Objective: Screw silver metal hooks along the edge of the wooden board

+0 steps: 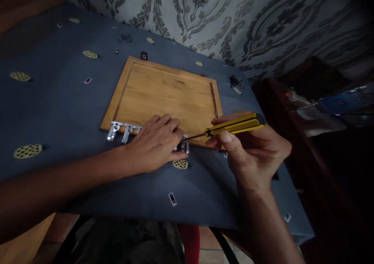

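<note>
A wooden board (163,90) with a raised frame lies on the table. Along its near edge run several silver metal hooks (128,133), fixed with screws at the left. My left hand (156,143) rests over that edge with curled fingers, its thumb against the hook (186,145) farthest right; it partly hides the middle hooks. In my right hand (251,151) is a yellow and black screwdriver (235,125), gripped by the handle between thumb and fingers. The shaft points left, and its tip meets the area of that right-hand hook, close to my left fingers.
The table has a dark blue cloth (58,112) with a pineapple print. Behind the board lie a small dark object (144,55), a small metal piece (116,51) and a black item (235,81). Patterned wallpaper (198,14) borders the back; a dark shelf with plastic packaging (336,104) stands right.
</note>
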Demonstrator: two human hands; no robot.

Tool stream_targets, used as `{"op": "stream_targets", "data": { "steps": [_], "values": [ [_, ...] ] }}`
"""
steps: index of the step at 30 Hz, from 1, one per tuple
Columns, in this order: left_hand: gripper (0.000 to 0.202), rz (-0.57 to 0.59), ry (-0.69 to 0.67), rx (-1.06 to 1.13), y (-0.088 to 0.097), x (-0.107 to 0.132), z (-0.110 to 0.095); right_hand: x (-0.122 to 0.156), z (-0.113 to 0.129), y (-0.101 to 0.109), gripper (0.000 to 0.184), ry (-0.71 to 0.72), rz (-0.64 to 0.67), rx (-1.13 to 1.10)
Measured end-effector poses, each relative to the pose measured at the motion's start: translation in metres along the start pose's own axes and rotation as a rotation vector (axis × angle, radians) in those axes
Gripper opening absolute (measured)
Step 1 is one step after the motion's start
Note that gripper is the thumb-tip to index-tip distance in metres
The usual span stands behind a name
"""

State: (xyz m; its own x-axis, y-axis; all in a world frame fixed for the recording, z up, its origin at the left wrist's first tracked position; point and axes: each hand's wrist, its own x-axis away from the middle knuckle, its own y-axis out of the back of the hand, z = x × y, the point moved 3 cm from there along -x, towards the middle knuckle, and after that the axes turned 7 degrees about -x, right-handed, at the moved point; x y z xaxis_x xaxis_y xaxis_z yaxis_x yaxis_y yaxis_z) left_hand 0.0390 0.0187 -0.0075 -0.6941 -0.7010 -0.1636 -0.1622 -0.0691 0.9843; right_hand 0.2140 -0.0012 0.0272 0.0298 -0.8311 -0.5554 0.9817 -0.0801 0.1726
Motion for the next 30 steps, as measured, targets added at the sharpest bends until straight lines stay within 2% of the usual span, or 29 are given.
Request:
{"op": "stream_targets", "data": {
  "steps": [7,12,17,24,26,28,30],
  "values": [
    [0.042,0.001,-0.005,-0.017,0.001,0.0,0.0,0.0,0.002,-0.004,0.014,0.038,-0.08,0.039],
    [0.042,-0.012,-0.009,-0.019,0.0,0.001,0.0,0.0,-0.001,-0.002,0.012,-0.02,0.006,0.047],
    [0.04,-0.038,-0.006,-0.017,0.0,0.0,0.0,-0.001,0.0,0.001,0.019,0.029,0.059,0.085],
    [0.041,-0.017,-0.012,-0.024,0.002,0.0,-0.001,0.001,0.001,0.001,0.012,0.227,-0.013,0.237],
    [0.041,-0.02,-0.011,-0.024,0.002,0.0,0.0,0.003,0.001,0.001,0.007,0.226,-0.03,0.234],
    [0.041,-0.024,-0.012,-0.02,0.002,0.001,0.0,0.006,0.0,0.004,0.005,0.212,-0.12,0.209],
    [0.041,-0.031,-0.018,-0.013,0.001,0.001,0.0,0.008,-0.001,0.006,0.01,0.139,-0.175,0.15]
  ]
}}
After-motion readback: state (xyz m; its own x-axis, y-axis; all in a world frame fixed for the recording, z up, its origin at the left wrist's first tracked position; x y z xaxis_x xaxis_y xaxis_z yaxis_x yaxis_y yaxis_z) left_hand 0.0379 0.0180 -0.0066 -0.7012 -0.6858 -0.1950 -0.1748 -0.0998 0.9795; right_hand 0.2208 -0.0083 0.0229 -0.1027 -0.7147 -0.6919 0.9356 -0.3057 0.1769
